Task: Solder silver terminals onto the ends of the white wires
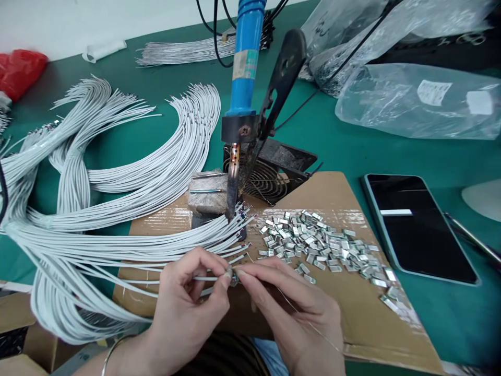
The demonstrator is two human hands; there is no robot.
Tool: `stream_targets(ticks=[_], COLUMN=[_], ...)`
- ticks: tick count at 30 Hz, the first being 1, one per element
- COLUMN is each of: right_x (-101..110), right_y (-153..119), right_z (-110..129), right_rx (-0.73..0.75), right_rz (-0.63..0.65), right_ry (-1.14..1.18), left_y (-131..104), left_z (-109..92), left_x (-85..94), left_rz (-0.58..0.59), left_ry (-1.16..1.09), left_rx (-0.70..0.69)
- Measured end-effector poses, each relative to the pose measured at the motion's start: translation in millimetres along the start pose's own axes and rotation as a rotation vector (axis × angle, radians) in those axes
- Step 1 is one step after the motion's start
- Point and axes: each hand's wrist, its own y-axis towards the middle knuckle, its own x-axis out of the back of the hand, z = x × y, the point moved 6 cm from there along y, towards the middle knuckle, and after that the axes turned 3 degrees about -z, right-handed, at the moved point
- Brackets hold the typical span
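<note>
My left hand [188, 303] pinches the end of a thin white cable [203, 279] between thumb and forefinger. My right hand [289, 308] meets it fingertip to fingertip and pinches a small metal connector shell [234, 280] at that cable end. A thin strand of solder wire [309, 324] runs across the back of my right hand. Just beyond the fingers lie the stripped ends of a white cable bundle [117, 240]. A blue-handled soldering iron [245, 68] stands fixed upright, its tip [231, 203] pointing down above those cable ends.
A pile of small metal shells [324, 248] lies on the cardboard sheet [336, 193] to the right. A small fan [270, 177] sits behind the iron. A black phone [418, 227] lies at the right, clear plastic bags [418, 102] behind it, a red bag [19, 70] far left.
</note>
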Motion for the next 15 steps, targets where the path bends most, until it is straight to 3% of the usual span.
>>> stream_targets(ticks=[2,6,12,15], right_x=[0,0,1,-1], right_y=[0,-4,-12,-10], right_z=[0,1,2,8], right_rx=[0.025,-0.020,-0.075,0.085], right_rz=[0.020,-0.092,-0.159,-0.084], right_ry=[-0.012,-0.002,-0.208,-0.299], left_y=[1,10,23,27], left_z=[-3,-15,-26,-24], left_x=[0.4,-3.2,-7.3,-4.6], left_rz=[-0.014,-0.009,-0.019,-0.059], left_ry=[0.026,0.114,0.077,0.119], left_rx=[-0.007,0.009,0.028,0.025])
